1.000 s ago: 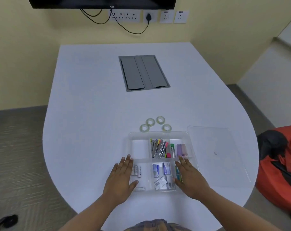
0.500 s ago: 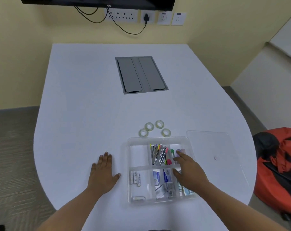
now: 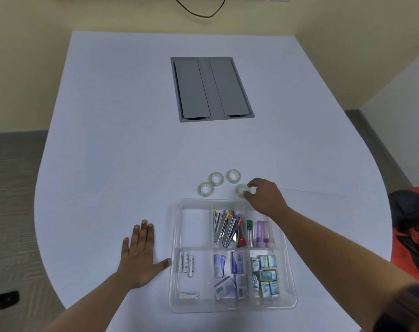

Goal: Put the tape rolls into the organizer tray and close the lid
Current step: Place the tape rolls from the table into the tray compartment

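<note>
Several clear tape rolls lie on the white table just beyond the organizer tray [image 3: 175,259]: one at the left [image 3: 205,188], one in the middle [image 3: 216,179], one further right [image 3: 233,176]. My right hand [image 3: 266,197] reaches over the tray's far edge, and its thumb and fingertips pinch the nearest roll [image 3: 240,189], which still rests on the table. My left hand [image 3: 141,255] lies flat on the table left of the tray, fingers spread. The clear tray holds batteries, staplers, markers and small boxes; its far-left compartment [image 3: 194,226] is bare. The clear lid [image 3: 323,212] lies flat to the tray's right.
A grey cable hatch [image 3: 212,88] is set into the table's middle. A red and black bag [image 3: 414,236] sits off the table's right edge. The rounded table edge runs close on the left and near sides. A dark object [image 3: 2,299] lies on the floor at lower left.
My right hand moved from the tray forward to the nearest tape roll and closed its fingers around it. My left hand slid off the tray onto the table at the left.
</note>
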Motion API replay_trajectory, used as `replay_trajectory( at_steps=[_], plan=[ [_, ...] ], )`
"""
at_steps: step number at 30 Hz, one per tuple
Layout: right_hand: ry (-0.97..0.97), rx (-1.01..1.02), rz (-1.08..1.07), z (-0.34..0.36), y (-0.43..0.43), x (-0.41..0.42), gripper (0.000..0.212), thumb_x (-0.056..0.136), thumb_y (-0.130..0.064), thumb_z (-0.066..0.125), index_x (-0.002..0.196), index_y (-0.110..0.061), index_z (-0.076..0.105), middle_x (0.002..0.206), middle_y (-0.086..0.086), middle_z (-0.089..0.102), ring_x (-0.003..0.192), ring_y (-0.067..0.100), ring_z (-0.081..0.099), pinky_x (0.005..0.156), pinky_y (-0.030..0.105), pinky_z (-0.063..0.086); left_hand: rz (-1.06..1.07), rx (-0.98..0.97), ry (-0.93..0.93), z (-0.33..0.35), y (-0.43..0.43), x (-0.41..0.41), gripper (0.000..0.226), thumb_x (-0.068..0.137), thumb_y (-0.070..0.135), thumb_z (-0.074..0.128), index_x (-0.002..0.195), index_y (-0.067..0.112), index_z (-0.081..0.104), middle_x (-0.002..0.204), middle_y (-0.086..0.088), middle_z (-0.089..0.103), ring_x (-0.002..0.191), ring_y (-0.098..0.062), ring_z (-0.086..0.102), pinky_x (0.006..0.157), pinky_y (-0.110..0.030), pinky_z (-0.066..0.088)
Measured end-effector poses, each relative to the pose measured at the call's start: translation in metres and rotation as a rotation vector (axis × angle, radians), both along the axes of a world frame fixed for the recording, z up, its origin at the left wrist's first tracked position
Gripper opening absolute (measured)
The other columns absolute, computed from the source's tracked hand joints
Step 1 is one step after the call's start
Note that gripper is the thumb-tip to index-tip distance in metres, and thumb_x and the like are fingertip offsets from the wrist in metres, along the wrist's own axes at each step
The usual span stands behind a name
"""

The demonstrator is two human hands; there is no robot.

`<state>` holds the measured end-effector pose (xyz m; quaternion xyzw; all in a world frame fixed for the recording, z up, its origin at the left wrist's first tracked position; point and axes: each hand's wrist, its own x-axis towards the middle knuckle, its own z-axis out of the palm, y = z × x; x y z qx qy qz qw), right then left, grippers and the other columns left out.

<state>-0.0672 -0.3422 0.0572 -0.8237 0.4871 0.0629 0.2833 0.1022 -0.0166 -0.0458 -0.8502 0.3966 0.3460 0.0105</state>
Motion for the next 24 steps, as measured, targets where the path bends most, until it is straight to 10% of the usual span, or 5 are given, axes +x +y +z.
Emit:
replay_trajectory(
  at_steps=[24],
  plan=[
    [0.135,-0.065,-0.162,-0.027,-0.011,0.036,0.048,0.068,-0.043,0.074,0.104,-0.016,0.059,0.097,0.003,0.063,0.081,0.024,0.06,0.067,0.03,0.046,-0.036,0.017,0.01,0.002,0.0,-0.001,0.121,0.054,0.093,-0.008,0.137,0.01,-0.036,0.146,0.0,-0.046,0.133,-0.019,-0.044,0.113,-0.048,-0.018]
  ],
)
